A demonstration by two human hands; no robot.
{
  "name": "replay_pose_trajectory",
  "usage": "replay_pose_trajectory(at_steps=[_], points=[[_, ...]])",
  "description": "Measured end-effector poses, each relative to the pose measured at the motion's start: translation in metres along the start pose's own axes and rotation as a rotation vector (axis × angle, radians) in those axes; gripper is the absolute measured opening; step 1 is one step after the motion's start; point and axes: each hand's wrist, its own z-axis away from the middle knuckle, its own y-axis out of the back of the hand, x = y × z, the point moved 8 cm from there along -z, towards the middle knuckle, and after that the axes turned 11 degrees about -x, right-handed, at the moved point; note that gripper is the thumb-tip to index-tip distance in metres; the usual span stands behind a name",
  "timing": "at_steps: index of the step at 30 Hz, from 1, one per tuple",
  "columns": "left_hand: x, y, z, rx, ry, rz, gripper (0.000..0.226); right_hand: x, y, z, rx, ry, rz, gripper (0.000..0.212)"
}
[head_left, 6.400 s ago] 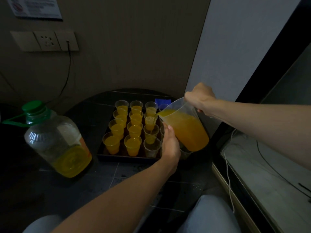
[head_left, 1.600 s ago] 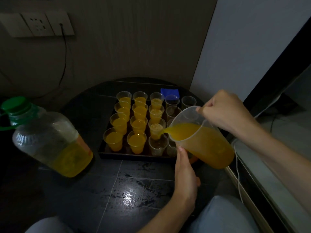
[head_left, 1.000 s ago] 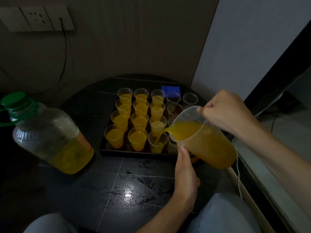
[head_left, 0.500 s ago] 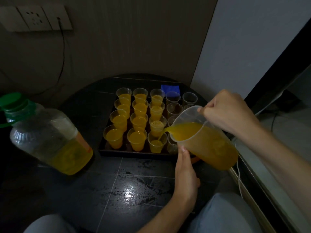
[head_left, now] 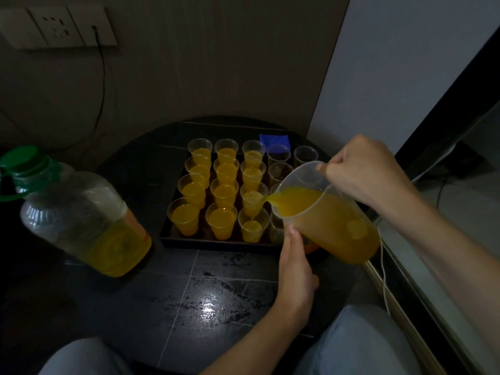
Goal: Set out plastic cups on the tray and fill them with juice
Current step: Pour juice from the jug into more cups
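Knees (head_left: pixel 359 339) flank the near edge of the dark table (head_left: pixel 167 299). The left hand (head_left: pixel 295 269) reaches up over it, fingers straight and together, their tips touching the tilted jug (head_left: pixel 335 226) below its spout. The right hand (head_left: pixel 362 171) is curled round the jug's handle. A thin stream of juice falls into the front cup (head_left: pixel 253 230), part full, on the tray (head_left: pixel 216 243). The full cups (head_left: pixel 224 196) stand to its left and behind it, the empty cups (head_left: pixel 280 156) to the right. A bottle (head_left: pixel 81 220) stands left of the tray. A blue cloth (head_left: pixel 274 139) lies behind it; a socket (head_left: pixel 54 27) is on the wall.
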Motion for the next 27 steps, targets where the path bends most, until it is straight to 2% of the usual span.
replay_pose_trajectory(at_steps=[4,13,16,23,27], points=[[0.0041,0.0001,0.0056,-0.003,-0.002,0.0,0.053,-0.0024,0.0013,0.0029,0.017,0.015,-0.005,0.042],[-0.0011,-0.0004,0.0069,0.004,-0.009,0.014,0.054,-0.0017,-0.0001,0.0036,0.027,0.015,-0.007,0.022],[-0.0026,0.0,0.0065,0.017,-0.009,0.007,0.058,0.0013,-0.0005,0.0016,0.028,0.008,-0.007,0.023],[0.0008,-0.0052,0.011,0.018,-0.01,0.014,0.046,0.0025,0.0002,0.0026,0.017,0.0,0.007,0.023],[0.0006,-0.0057,0.0108,0.025,-0.002,0.017,0.049,0.0013,0.0003,0.0015,0.016,0.008,0.01,0.019]])
